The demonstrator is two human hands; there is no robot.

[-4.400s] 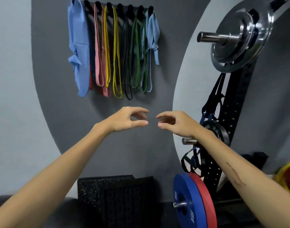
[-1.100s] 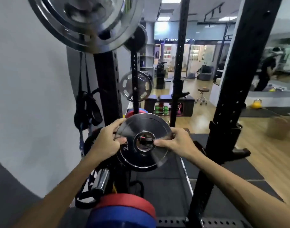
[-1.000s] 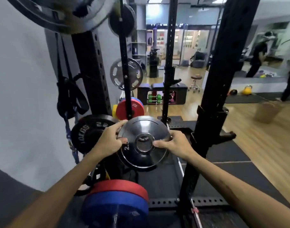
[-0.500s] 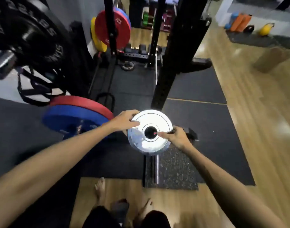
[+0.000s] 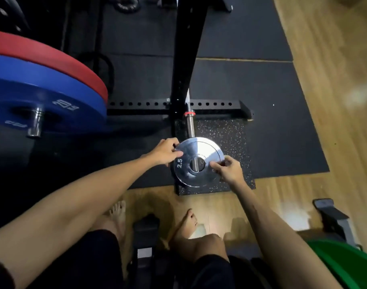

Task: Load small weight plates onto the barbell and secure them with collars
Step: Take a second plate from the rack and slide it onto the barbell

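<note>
- Both hands grip the chrome 2.5 plate [image 5: 197, 161]: left hand [image 5: 165, 152] clamps the upper-left rim, right hand [image 5: 227, 168] pinches the right edge near the hub.
- Plate's bore sits over the end of the barbell sleeve [image 5: 190, 126]; the sleeve tip shows through the centre hole. Looks like it is just started on, not seated.
- Sleeve between plate and the red-ringed shoulder [image 5: 189, 113] is bare, so my read is first plate on this end, early in the task.
- Left to do: slide the plate up to the shoulder, add any further small plates, fit a collar. No collar visible anywhere in frame.
- Sleeve and plate are above the speckled rubber pad [image 5: 220, 142] on the black floor mat [image 5: 272, 101].
- Around: black rack upright [image 5: 186, 49] and its holed base rail [image 5: 209, 104] right behind the shoulder; blue 20 plate [image 5: 47, 101] and red plate [image 5: 43, 57] on a storage peg, well apart to the left.
- Nothing blocks the sleeve; the upright is tight to the shoulder, watch fingers there.
</note>
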